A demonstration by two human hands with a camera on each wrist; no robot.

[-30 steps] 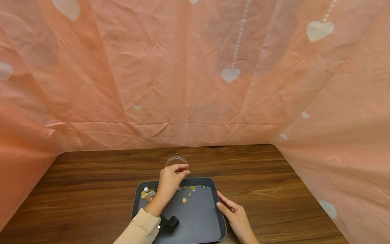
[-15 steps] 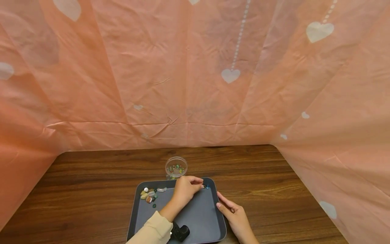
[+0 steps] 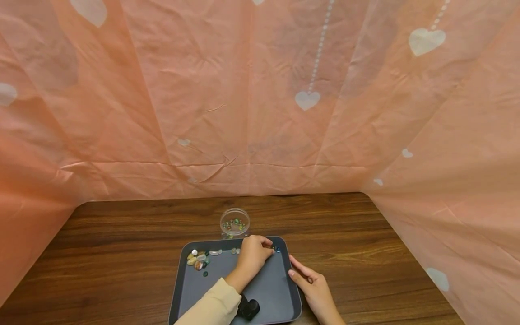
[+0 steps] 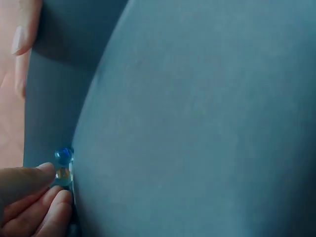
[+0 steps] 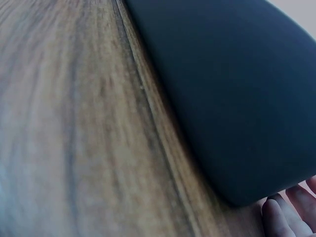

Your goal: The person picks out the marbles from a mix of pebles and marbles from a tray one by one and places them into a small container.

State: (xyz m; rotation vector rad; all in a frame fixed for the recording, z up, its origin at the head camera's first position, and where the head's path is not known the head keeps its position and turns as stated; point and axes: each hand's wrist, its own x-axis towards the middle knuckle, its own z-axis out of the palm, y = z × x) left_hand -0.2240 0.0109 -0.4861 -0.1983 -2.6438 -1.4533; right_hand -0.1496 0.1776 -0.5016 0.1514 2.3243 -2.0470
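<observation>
In the head view my left hand (image 3: 253, 256) reaches over the far right part of a grey tray (image 3: 176, 289). Close up in the left wrist view, the thumb and curled fingers pinch a clear marble with an amber centre (image 4: 63, 176). A blue marble (image 4: 63, 155) lies right beside it, along the tray wall. My right hand (image 3: 312, 285) is at the tray's right side, its fairly straight fingers and thumb touching the outer wall and rim. In the right wrist view its fingers (image 5: 279, 219) show near the tray's dark corner.
Polished stones (image 3: 199, 259), several of them, lie at the tray's far left, with a dark green one (image 3: 205, 274) nearer. Behind the tray stands a clear round container (image 3: 235, 222) with marbles inside. A pink curtain (image 3: 243, 113) surrounds the wooden table (image 3: 365, 253).
My left hand has moved from the clear container back over the tray, then rightward to the marbles in the far right corner. My right hand has stayed at the tray's side.
</observation>
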